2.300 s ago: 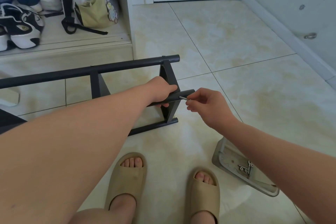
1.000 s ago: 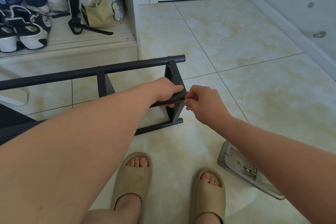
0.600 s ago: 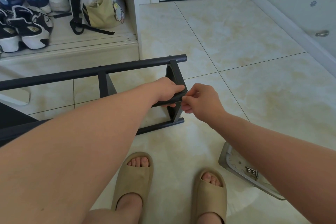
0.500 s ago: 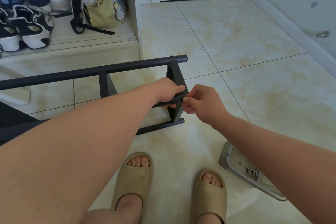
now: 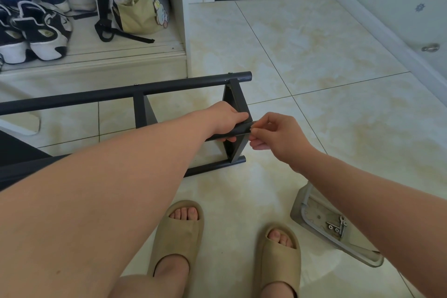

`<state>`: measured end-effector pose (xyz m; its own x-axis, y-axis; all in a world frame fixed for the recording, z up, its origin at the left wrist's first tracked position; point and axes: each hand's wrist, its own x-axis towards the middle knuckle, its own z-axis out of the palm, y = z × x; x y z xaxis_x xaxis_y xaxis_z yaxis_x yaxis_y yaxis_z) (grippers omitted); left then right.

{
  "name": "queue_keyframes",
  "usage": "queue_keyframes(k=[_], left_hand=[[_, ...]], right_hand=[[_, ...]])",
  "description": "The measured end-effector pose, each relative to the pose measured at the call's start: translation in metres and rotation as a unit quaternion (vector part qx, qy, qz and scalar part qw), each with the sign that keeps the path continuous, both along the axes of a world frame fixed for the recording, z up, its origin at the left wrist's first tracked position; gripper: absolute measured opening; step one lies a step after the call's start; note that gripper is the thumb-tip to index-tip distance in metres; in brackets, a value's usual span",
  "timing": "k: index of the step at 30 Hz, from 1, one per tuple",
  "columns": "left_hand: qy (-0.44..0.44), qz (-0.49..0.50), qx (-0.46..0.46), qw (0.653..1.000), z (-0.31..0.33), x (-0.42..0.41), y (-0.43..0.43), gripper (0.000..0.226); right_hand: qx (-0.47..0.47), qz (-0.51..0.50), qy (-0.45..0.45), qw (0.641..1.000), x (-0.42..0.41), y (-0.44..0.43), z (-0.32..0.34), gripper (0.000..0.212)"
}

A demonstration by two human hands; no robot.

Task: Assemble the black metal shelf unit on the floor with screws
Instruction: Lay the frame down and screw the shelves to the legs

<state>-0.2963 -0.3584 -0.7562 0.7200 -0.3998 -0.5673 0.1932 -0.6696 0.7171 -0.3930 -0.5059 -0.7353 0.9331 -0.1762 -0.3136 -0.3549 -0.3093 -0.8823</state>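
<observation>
On the floor (image 5: 314,68), my left hand (image 5: 225,120) grips the shelf rail (image 5: 239,131); my right fingers (image 5: 258,132) pinch the screw, now sunk into its end.

The shelf frame (image 5: 183,84) lay on the floor (image 5: 338,128), before a ledge (image 5: 96,65) bearing shoes (image 5: 43,29) and a bag (image 5: 135,7). A tray (image 5: 298,203) of screws (image 5: 336,225) sat right of the slippers (image 5: 179,237).

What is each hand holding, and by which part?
Left hand grips the black tube near its end. Right hand fingers pinch at that end; what they pinch is hidden.
</observation>
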Motion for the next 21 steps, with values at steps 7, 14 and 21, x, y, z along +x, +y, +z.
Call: queue_keyframes(k=[7, 14, 21], left_hand=[[0.007, 0.001, -0.006, 1.0, -0.002, 0.001, 0.0, 0.039], [0.013, 0.007, -0.007, 1.0, 0.0, 0.0, 0.0, 0.039], [0.019, 0.005, -0.003, 1.0, 0.001, 0.0, 0.0, 0.043]], right_hand=[[-0.284, 0.143, -0.036, 0.948, 0.007, 0.002, 0.007, 0.013], [-0.212, 0.092, -0.024, 0.973, 0.005, 0.001, 0.001, 0.014], [-0.026, -0.02, 0.01, 0.999, 0.006, 0.006, -0.004, 0.013]])
